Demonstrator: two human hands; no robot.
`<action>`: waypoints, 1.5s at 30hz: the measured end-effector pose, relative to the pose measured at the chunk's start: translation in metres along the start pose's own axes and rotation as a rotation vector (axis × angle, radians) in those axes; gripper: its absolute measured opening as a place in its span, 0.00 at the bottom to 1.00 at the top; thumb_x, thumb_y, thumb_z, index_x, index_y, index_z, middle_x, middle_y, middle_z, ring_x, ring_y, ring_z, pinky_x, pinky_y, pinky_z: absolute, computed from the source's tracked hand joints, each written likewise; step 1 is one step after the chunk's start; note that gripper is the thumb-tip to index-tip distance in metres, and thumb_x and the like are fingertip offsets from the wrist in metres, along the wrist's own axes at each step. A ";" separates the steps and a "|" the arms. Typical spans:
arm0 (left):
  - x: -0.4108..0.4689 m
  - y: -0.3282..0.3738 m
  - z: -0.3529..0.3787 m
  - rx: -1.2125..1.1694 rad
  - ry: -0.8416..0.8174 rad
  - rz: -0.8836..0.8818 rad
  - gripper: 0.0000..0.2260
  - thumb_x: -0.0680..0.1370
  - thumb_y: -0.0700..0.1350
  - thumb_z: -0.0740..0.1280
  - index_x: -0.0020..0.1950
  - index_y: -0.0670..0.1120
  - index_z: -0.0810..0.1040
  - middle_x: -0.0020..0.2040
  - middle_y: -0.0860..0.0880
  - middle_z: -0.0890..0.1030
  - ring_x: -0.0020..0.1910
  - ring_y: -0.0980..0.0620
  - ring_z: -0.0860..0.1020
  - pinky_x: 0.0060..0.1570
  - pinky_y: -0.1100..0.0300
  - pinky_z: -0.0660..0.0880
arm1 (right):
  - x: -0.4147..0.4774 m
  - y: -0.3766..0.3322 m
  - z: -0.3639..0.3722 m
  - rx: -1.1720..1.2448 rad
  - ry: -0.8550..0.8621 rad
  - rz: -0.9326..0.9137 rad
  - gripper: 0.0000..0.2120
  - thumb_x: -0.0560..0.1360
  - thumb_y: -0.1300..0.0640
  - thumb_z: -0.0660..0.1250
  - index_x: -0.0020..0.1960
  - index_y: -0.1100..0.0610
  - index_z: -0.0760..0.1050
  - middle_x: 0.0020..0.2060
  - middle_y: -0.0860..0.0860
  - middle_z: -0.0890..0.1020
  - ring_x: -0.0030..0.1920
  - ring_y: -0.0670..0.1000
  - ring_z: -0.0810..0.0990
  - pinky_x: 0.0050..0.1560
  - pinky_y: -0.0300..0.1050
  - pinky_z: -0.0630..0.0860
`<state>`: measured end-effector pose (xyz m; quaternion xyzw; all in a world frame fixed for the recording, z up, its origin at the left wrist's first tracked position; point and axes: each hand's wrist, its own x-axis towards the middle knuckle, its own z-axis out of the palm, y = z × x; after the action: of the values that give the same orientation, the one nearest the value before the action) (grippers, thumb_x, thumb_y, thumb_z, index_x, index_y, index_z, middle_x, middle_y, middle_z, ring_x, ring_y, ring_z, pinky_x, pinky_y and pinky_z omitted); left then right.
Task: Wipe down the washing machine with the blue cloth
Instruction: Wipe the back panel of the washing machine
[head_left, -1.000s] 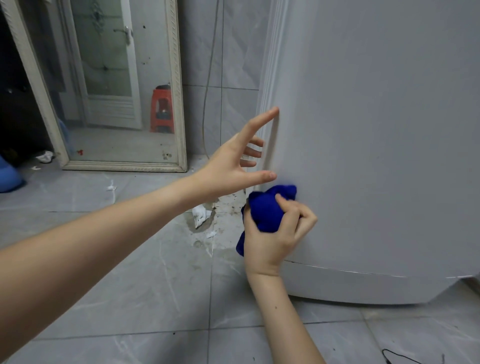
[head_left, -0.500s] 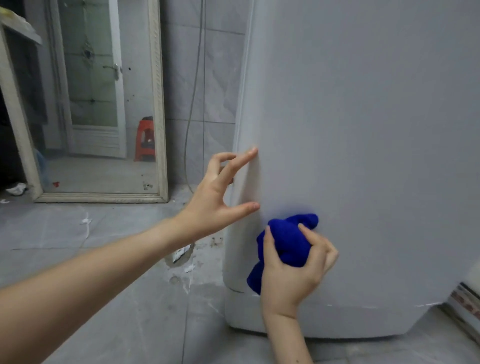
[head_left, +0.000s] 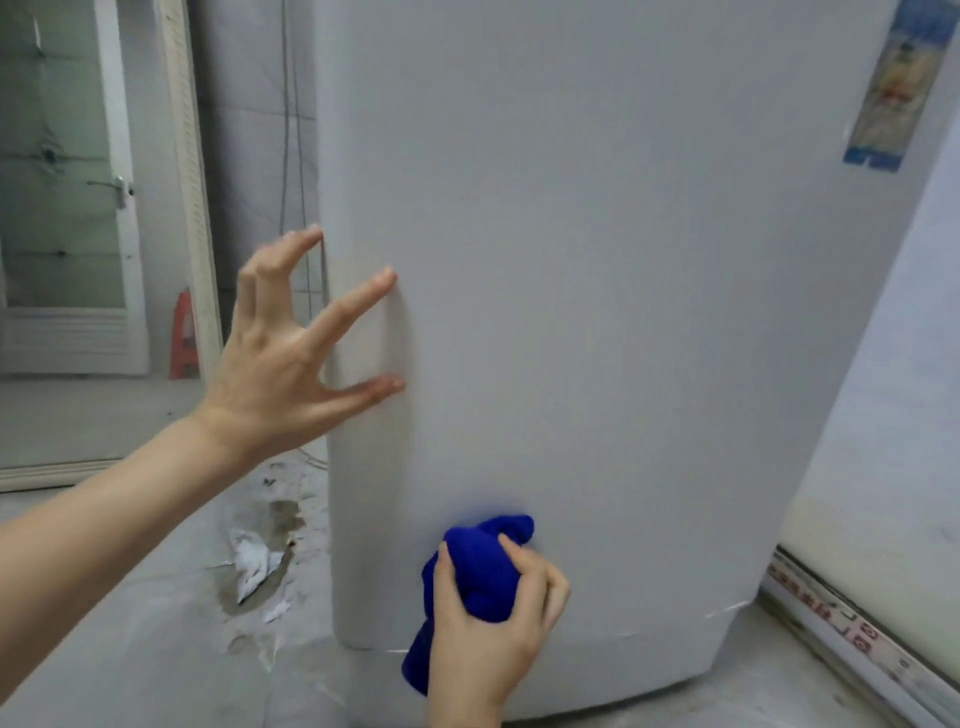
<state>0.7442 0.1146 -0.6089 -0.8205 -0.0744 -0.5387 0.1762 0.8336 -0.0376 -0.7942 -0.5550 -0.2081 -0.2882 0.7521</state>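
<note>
Head view: right hand (head_left: 485, 654), grip curled tight round bunched fuzzy blue cloth (head_left: 483, 566), pressed low-centre on smooth white washing machine panel (head_left: 623, 312); left hand (head_left: 275, 374) splayed open, fingertips touching rounded corner.

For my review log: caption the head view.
Right hand grips blue cloth low on the washing machine; left hand touches its edge.

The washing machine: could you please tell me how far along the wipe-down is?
Done: unclear; the washing machine shows no streaks marking wiped areas. In hand: the right hand grips the bunched blue cloth against the front panel, low down, while the left hand braces spread fingertips near the corner edge. Left: probably the wide panel up towards the sticker; the top is out of view.
</note>
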 end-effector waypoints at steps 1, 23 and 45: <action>0.006 0.000 0.000 0.021 0.037 0.022 0.33 0.74 0.65 0.68 0.74 0.50 0.70 0.72 0.37 0.60 0.71 0.32 0.61 0.71 0.35 0.62 | 0.014 -0.011 0.001 0.032 0.007 -0.029 0.26 0.59 0.54 0.81 0.54 0.44 0.76 0.52 0.47 0.73 0.54 0.48 0.78 0.54 0.48 0.76; 0.011 0.027 0.017 -0.001 0.101 0.126 0.28 0.78 0.50 0.68 0.74 0.37 0.70 0.74 0.40 0.69 0.76 0.39 0.64 0.77 0.45 0.59 | 0.023 0.020 -0.027 -0.092 0.040 -0.024 0.31 0.56 0.59 0.86 0.51 0.39 0.75 0.50 0.47 0.74 0.53 0.41 0.76 0.55 0.29 0.71; -0.027 0.001 0.010 0.021 0.046 0.260 0.23 0.78 0.45 0.69 0.72 0.40 0.73 0.73 0.43 0.72 0.75 0.41 0.67 0.76 0.42 0.59 | 0.061 -0.031 0.038 -0.028 -0.117 -0.306 0.30 0.62 0.62 0.83 0.60 0.58 0.76 0.56 0.53 0.70 0.58 0.51 0.74 0.62 0.41 0.73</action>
<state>0.7422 0.1192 -0.6373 -0.8087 0.0312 -0.5292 0.2548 0.8591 -0.0208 -0.7220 -0.5429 -0.3298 -0.3694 0.6782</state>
